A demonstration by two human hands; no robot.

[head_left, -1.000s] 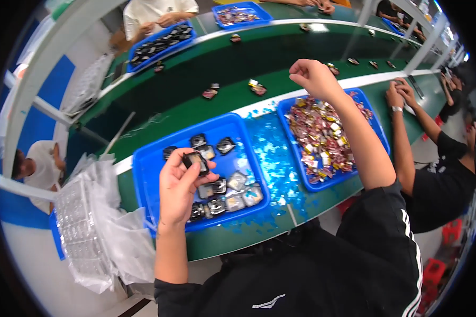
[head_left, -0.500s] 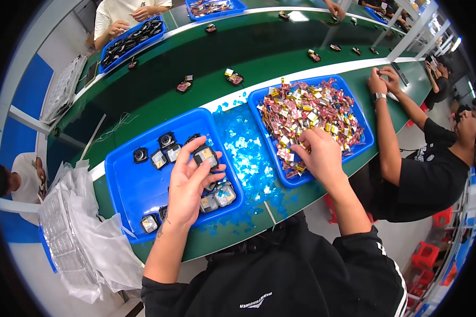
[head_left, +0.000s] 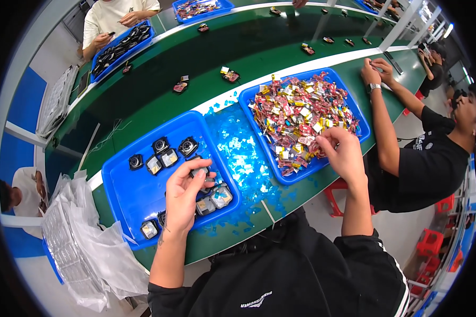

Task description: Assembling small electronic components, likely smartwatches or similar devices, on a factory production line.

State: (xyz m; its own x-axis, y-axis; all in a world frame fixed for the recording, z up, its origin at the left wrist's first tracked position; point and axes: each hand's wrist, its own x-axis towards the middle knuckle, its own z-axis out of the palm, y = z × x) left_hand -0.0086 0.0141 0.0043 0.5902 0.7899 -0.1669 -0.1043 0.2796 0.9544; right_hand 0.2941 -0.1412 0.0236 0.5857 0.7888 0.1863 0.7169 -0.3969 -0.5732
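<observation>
– where is the piece in hand?

– toward eight o'clock from the middle of the view. the left hand (head_left: 182, 198) has thumb and fingers clamped on a small dark case (head_left: 199, 171), above the three-o'clock side of the left tray (head_left: 135, 185).

– why hold it up there?

– probably to keep it clear of the loose cases (head_left: 188, 146) lying in that tray, and close to its neighbour.

– and the right hand (head_left: 345, 154)?

– at three o'clock, over the lower-right part, roughly four o'clock, of the right tray (head_left: 262, 140), which is heaped with small circuit boards (head_left: 307, 113). thumb and forefinger come near together at the tips; whether a board is pinched between them, nobody could tell from here.

– why two trays side by side?

– presumably so each hand has its own supply: cases toward nine o'clock, boards toward two. scraps of blue film (head_left: 243, 153) litter the strip between.

– how are the arms set?

– the left forearm (head_left: 169, 259) rises from seven o'clock, its hand raised with fingers aimed at about one. the right forearm (head_left: 356, 208) comes up from four, its wrist bent and its fingers angled down toward ten.
</observation>
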